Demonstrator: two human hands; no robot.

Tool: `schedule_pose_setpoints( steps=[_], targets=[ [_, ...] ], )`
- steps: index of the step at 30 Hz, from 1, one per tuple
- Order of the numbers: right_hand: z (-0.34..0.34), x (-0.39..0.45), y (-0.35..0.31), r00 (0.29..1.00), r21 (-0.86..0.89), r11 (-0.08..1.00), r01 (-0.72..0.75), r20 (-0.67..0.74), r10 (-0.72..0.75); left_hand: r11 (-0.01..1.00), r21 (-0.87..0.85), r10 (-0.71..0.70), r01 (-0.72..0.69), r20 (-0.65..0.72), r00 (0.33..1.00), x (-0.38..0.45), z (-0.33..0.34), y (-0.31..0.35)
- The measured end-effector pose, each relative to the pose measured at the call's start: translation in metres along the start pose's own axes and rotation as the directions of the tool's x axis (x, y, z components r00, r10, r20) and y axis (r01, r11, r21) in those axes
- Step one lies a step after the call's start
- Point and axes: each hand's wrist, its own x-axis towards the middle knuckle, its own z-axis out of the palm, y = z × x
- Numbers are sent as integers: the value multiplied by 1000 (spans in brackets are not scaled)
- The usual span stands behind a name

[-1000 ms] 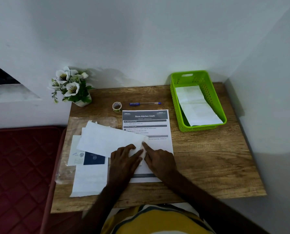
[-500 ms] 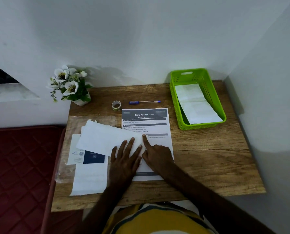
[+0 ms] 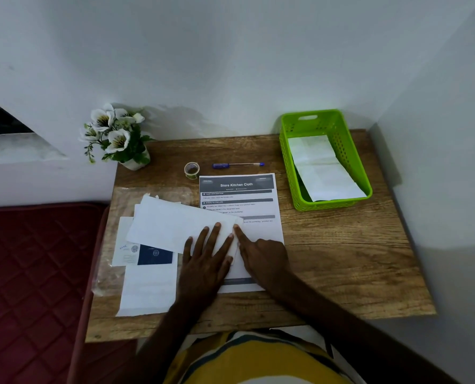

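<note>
Pressing the folded sheet point(image 3: 175, 225) onto the tabletop point(image 3: 341, 259): your left hand point(image 3: 203, 267) lies spread, pinning it; your right hand point(image 3: 264, 259), gripping nothing, sets one straight forefinger at its edge, likely sharpening the crease.

Left hand point(image 3: 203, 261) flat on folded paper point(image 3: 175, 225); right hand point(image 3: 264, 259) index pressing edge.
</note>
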Motion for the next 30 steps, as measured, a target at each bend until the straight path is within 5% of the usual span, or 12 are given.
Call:
schedule_pose_setpoints(
  steps=[5, 14, 30],
  targets=[
    [3, 17, 8, 998, 20, 999, -30, -55, 31, 1000, -10, -2, 2, 15, 1000, -1, 1, -1],
    [-1, 29, 27, 972, 296, 940, -172, 206, 113, 1000, -16, 0, 1, 49, 999, 0, 0, -3],
    [10, 46, 13, 872, 527, 720, -452, 90, 482, 1000, -4, -8, 8, 56, 998, -3, 0, 0]
  ],
)
